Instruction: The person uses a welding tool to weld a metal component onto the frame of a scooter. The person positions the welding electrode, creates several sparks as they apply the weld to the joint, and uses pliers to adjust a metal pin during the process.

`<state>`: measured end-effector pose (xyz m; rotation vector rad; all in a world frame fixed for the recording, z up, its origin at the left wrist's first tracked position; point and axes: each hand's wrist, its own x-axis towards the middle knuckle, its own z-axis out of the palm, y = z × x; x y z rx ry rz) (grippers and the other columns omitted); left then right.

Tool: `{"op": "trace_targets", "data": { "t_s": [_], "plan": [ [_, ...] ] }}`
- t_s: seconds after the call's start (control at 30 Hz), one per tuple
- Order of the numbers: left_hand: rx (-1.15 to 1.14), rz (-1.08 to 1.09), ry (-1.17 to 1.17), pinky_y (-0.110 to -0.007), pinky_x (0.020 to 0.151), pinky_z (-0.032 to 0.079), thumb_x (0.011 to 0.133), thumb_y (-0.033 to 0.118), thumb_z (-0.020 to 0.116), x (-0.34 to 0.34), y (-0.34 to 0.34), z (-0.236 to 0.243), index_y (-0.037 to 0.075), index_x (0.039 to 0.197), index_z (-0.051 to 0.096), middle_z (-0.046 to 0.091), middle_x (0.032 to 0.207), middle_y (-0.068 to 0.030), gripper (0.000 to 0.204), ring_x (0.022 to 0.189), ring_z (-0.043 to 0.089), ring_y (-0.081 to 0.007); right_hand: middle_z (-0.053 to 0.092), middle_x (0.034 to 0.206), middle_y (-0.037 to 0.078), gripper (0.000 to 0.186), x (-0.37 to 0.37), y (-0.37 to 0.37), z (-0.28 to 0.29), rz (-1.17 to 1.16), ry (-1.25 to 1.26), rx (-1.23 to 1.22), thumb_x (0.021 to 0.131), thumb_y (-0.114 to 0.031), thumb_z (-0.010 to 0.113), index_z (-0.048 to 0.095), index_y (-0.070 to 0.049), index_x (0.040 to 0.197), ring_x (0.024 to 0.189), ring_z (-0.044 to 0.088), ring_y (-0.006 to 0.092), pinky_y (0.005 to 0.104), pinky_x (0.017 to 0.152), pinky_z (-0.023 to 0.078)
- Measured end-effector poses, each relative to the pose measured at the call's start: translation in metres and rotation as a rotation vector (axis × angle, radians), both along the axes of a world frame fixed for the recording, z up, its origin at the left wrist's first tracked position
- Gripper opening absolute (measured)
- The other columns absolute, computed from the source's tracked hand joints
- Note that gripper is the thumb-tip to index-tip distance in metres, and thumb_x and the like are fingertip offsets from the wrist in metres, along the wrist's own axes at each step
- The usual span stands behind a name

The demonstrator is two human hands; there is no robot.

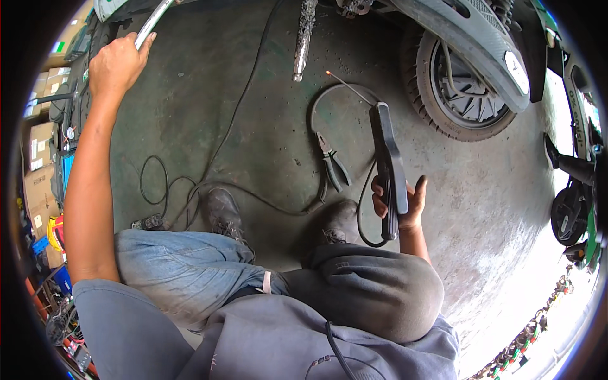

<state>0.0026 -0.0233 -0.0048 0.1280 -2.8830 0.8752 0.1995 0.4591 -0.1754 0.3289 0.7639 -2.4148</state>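
My right hand (413, 201) is wrapped around the lower end of a long black handheld welder (391, 152), its thumb raised. From the welder's far end a thin welding rod (348, 87) points up and left, its tip orange. My left hand (117, 68), stretched out to the far left, is closed on a pale metal bar (152, 26) that runs out of view at the top. On the floor left of the welder lie pliers (329, 161) with dark handles and parted jaws. A rough, spatter-covered metal tube (305, 41) hangs at top centre, apart from the rod tip.
A vehicle wheel (427, 113) stands at the upper right under grey bodywork (465, 41). Black cables (237, 111) snake over the concrete floor, one past my boots (223, 209). Cardboard boxes (42, 152) line the left edge. Another vehicle (573, 209) stands at the far right.
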Motion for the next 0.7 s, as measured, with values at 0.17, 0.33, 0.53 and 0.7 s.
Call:
{"op": "trace_targets", "data": {
  "t_s": [0.17,0.33,0.53,0.7],
  "plan": [
    [0.06,0.109,-0.01,-0.047,0.077,0.05,0.09,0.06,0.042,-0.003,0.011,0.002,0.008,0.102,0.066,0.068,0.095,-0.0178,0.058,0.091,0.064,-0.0382,0.047,0.08,0.004,0.073,0.023,0.019,-0.046,0.112,0.005,0.573,0.076,-0.045,0.071,0.036,-0.006,0.127,0.053,0.048,0.0118,0.0267,0.048,0.044],
    [0.339,-0.015,0.3,-0.04,0.078,0.048,0.087,0.047,0.055,0.004,-0.003,0.013,0.008,0.099,0.066,0.068,0.091,-0.0144,0.043,0.089,0.064,-0.0329,0.057,0.091,0.014,0.085,0.034,0.039,-0.064,0.451,0.082,1.266,0.064,-0.035,0.08,0.037,0.0,0.129,0.082,0.059,0.0199,0.0333,0.065,0.048],
    [1.273,-0.113,0.855,-0.033,0.06,0.039,0.082,0.019,0.069,0.082,0.132,-0.092,0.003,0.069,0.05,0.049,0.067,-0.0035,0.028,0.063,0.046,-0.0157,0.063,0.082,0.021,0.068,0.057,0.053,-0.069,0.449,-0.065,1.462,0.065,-0.027,0.075,0.045,0.005,0.118,0.072,0.066,0.0265,0.0386,0.067,0.051],
    [1.65,0.79,-0.454,-0.037,0.073,0.05,0.072,0.04,0.079,0.21,0.274,-0.257,-0.003,0.094,0.06,0.065,0.086,-0.0132,0.052,0.081,0.063,-0.0242,0.065,0.089,0.018,0.061,0.057,0.031,-0.066,0.345,-0.096,1.227,0.066,-0.023,0.071,0.05,0.005,0.116,0.078,0.064,0.023,0.0344,0.07,0.05]
  ]
}}
